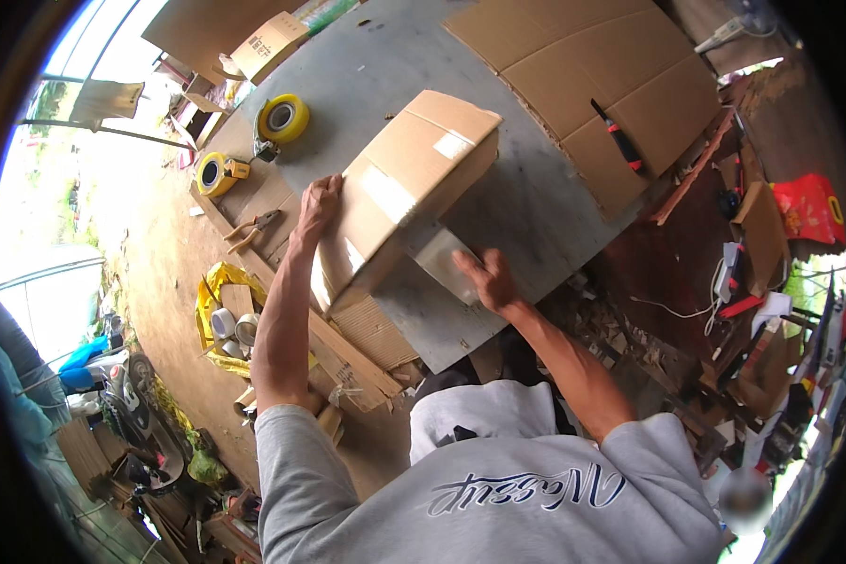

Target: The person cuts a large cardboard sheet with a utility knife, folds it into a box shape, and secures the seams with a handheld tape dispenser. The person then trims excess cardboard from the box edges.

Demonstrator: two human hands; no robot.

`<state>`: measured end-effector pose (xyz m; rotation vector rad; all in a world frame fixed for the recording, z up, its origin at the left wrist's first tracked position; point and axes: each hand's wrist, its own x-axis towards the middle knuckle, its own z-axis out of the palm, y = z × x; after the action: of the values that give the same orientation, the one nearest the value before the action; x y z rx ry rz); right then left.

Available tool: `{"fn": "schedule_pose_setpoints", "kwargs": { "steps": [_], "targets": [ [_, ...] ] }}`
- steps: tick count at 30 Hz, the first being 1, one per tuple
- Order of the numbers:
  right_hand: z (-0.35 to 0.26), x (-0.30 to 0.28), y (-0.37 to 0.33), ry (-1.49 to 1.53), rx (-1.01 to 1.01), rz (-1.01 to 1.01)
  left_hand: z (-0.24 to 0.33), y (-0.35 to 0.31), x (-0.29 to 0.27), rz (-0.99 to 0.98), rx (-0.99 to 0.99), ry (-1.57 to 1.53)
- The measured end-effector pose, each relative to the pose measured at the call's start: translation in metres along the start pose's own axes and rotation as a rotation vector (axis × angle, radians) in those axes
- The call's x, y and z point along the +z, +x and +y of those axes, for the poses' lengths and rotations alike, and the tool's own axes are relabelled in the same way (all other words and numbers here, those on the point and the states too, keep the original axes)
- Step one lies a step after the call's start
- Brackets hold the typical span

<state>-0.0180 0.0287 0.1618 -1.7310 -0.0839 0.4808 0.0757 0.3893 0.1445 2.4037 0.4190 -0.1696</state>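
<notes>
A closed cardboard box (395,160) stands tilted on the grey tabletop (517,244), with shiny strips of clear tape on its faces. My left hand (321,199) has its fingers curled against the box's left edge. From the box's near right side a wide, whitish strip of tape (442,261) sticks out. My right hand (489,280) grips the free end of that strip, thumb on top. Beyond the left hand lies a yellow tape roll (284,117) on a dispenser, and another yellow tape roll (214,175) sits farther left.
Pliers (252,230) with orange handles lie left of the box. Flattened cardboard (602,75) covers the far right, with a red-and-black utility knife (618,138) on it. A yellow bag (218,310) holding tape rolls is at the left. Scraps clutter the lower right.
</notes>
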Motion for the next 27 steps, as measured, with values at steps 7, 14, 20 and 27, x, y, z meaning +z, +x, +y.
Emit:
{"fn": "schedule_pose_setpoints", "kwargs": {
  "steps": [7, 14, 20, 27],
  "targets": [
    [0.014, 0.003, -0.002, 0.026, -0.019, 0.001, 0.005, -0.040, 0.043, -0.136, 0.140, -0.122],
    [0.036, -0.034, -0.053, -0.001, -0.065, -0.017, 0.077, -0.171, 0.054, -0.205, 0.412, 0.025],
    [0.058, -0.051, -0.081, 0.015, -0.019, -0.027, 0.110, -0.205, 0.056, -0.173, 0.441, 0.166],
    [0.090, -0.051, -0.099, -0.151, 0.135, 0.032, 0.128, -0.209, 0.054, 0.017, 0.819, 0.823]
  ]
}}
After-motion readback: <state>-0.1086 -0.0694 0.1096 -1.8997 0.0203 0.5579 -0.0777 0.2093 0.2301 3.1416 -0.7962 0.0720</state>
